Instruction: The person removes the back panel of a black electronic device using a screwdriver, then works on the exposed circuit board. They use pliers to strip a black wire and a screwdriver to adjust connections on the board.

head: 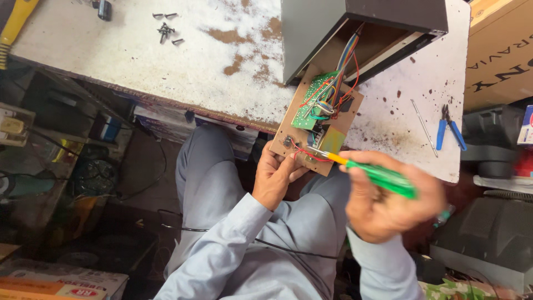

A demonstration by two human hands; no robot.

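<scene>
My left hand (pixel 273 176) grips the lower edge of a brown circuit board (pixel 344 125) that hangs over the table's front edge. A smaller green board (pixel 311 103) and red, blue and coloured wires (pixel 345 61) sit on it, the wires running up into a dark open device case (pixel 366 28). My right hand (pixel 388 203) holds a green-handled screwdriver (pixel 383 176); its metal tip touches the board's lower part near a red wire.
A worn white table (pixel 139 55) carries several dark screws (pixel 165 29), a thin metal rod (pixel 423 126) and blue-handled pliers (pixel 448 128). A cardboard box (pixel 499 50) stands at right. Cluttered shelves and cables lie at left, dark equipment at lower right.
</scene>
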